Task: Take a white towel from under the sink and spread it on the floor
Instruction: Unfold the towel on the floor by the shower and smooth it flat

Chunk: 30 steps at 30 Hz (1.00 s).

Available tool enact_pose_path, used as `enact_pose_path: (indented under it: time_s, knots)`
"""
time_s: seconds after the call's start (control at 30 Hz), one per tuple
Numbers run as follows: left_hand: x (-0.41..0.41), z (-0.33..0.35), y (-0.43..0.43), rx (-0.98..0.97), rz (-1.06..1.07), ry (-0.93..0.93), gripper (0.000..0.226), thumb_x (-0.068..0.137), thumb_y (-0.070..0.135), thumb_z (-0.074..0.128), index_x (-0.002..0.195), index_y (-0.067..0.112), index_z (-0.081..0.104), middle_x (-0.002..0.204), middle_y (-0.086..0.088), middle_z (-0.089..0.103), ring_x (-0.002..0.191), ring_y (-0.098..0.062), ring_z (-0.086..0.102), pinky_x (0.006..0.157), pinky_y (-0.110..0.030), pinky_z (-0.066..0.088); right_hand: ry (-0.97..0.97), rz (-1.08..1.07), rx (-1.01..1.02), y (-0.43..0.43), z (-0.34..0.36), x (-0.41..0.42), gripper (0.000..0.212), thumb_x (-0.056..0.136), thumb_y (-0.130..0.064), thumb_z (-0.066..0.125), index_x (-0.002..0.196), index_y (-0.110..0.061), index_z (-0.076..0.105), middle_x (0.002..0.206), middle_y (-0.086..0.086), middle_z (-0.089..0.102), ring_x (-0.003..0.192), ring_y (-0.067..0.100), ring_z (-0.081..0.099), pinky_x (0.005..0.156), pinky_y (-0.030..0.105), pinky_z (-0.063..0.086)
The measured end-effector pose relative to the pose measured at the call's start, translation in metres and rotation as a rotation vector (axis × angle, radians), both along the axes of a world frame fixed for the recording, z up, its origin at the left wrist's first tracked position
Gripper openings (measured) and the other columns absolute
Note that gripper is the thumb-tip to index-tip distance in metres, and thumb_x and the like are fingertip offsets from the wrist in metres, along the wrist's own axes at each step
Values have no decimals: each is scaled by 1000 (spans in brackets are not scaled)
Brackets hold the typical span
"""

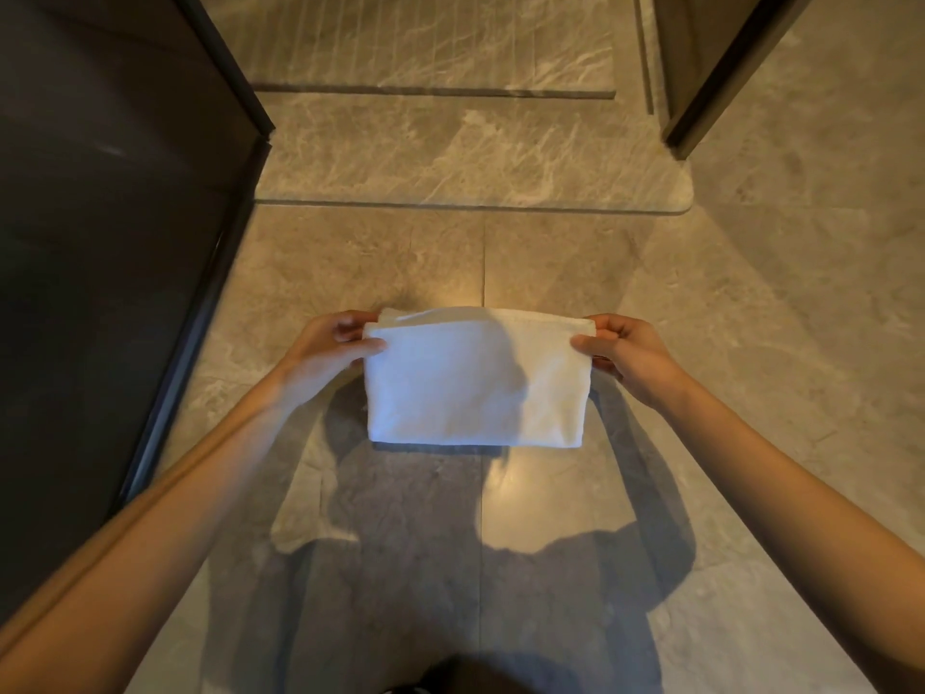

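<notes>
A folded white towel (473, 380) hangs in the air above the grey marble floor (390, 518), held out in front of me at arm's length. My left hand (333, 345) pinches its upper left corner between thumb and fingers. My right hand (628, 350) pinches the upper right corner the same way. The towel is still doubled over in several layers, its lower edge straight and level. Its shadow and the shadow of my arms fall on the floor beneath it.
A dark glass panel with a black frame (125, 273) runs along the left. A raised marble threshold (470, 157) crosses ahead, with the ribbed shower floor (425, 37) behind it. A dark door edge (711, 72) stands at the upper right.
</notes>
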<state>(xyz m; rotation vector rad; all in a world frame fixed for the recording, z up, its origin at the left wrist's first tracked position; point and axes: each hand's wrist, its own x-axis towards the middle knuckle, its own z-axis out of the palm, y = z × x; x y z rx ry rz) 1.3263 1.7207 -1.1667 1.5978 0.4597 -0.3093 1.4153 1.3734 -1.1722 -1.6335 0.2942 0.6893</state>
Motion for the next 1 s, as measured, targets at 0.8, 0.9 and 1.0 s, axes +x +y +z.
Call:
enact_pose_path:
  time_s: [0.8, 0.9, 1.0]
  knots:
    - [-106, 6, -7, 192, -548, 547, 22, 67, 2, 80, 63, 21, 70, 47, 12, 60, 49, 2, 53, 51, -12, 38, 475, 441, -38, -44, 1, -106, 15, 78, 8, 66, 76, -6, 68, 70, 2, 70, 69, 12, 67, 63, 21, 54]
    - [-117, -13, -6, 208, -531, 573, 22, 65, 5, 83, 71, 23, 71, 55, 11, 64, 60, -5, 57, 59, -17, 45, 496, 451, -82, -42, -15, -111, 13, 77, 8, 67, 78, -5, 66, 79, 9, 66, 72, 14, 66, 63, 22, 54]
    - [-122, -22, -8, 229, -584, 585, 28, 54, 25, 86, 78, 23, 72, 64, 10, 67, 65, -4, 60, 65, -19, 45, 482, 510, -132, -39, -23, -116, 12, 77, 6, 68, 82, -3, 65, 88, 10, 62, 80, 16, 64, 66, 20, 54]
